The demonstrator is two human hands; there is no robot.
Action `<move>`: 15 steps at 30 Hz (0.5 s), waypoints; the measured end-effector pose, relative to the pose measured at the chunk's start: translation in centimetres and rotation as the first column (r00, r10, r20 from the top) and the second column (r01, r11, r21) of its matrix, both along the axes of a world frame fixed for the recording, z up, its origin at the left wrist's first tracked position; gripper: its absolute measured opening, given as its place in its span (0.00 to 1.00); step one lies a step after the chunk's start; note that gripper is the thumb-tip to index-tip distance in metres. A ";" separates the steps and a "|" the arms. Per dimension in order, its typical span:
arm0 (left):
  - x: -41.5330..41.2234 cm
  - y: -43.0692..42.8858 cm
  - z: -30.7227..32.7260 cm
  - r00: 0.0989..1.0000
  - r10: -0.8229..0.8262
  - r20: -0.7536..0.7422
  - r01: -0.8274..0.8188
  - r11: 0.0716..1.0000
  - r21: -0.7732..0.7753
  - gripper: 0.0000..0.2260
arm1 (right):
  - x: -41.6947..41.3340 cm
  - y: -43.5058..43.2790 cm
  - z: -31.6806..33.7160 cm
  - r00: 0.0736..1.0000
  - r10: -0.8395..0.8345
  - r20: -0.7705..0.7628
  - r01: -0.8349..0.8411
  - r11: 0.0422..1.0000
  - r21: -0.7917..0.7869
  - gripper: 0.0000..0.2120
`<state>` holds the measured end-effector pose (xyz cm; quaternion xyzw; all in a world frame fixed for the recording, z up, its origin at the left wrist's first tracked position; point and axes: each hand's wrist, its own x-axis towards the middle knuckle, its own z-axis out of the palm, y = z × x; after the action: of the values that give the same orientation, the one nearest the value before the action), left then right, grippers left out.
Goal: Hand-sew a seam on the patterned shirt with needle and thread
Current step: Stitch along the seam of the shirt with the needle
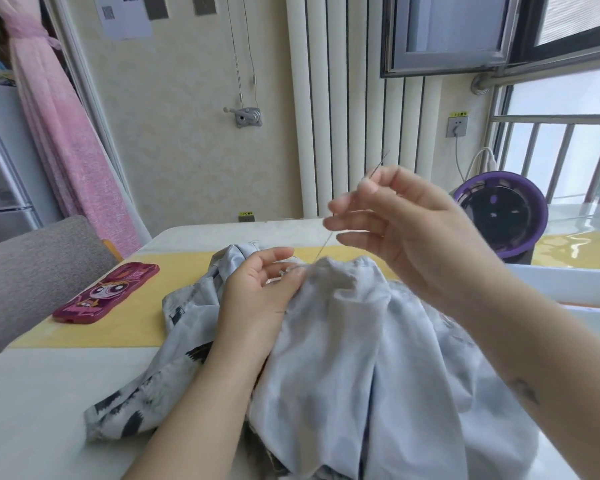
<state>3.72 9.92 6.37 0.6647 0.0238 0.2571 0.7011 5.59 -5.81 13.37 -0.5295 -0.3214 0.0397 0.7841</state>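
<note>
One needle point(378, 168), tip up-right.

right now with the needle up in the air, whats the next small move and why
Probably draw the right hand a little farther up and away to take up the thread: the needle is clear of the shirt, the thread runs down to the seam, and the left hand pins the fabric there.

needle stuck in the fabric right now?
No, the needle is pinched in the raised right hand, clear above the shirt, with thread running down to the fold the left hand holds.
</note>
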 end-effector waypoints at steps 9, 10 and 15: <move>0.2 0.5 -0.6 0.988 0.141 0.058 -0.151 0.957 0.249 0.09 | -1.3 -1.4 2.2 0.942 0.220 -0.254 -0.184 0.970 0.156 0.03; 0.1 0.5 -0.5 0.988 0.138 0.064 -0.150 0.956 0.252 0.10 | -1.1 -1.4 2.0 0.947 0.207 -0.244 -0.183 0.976 0.118 0.04; -0.7 -0.1 0.5 0.993 0.051 0.108 -0.071 0.979 0.191 0.10 | 0.0 -1.0 0.2 0.996 0.022 -0.082 -0.054 0.911 -0.409 0.06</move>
<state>3.04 9.82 6.86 0.7148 -0.0169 0.3134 0.6250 5.58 -6.78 13.53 -0.6743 -0.2860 0.1416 0.6659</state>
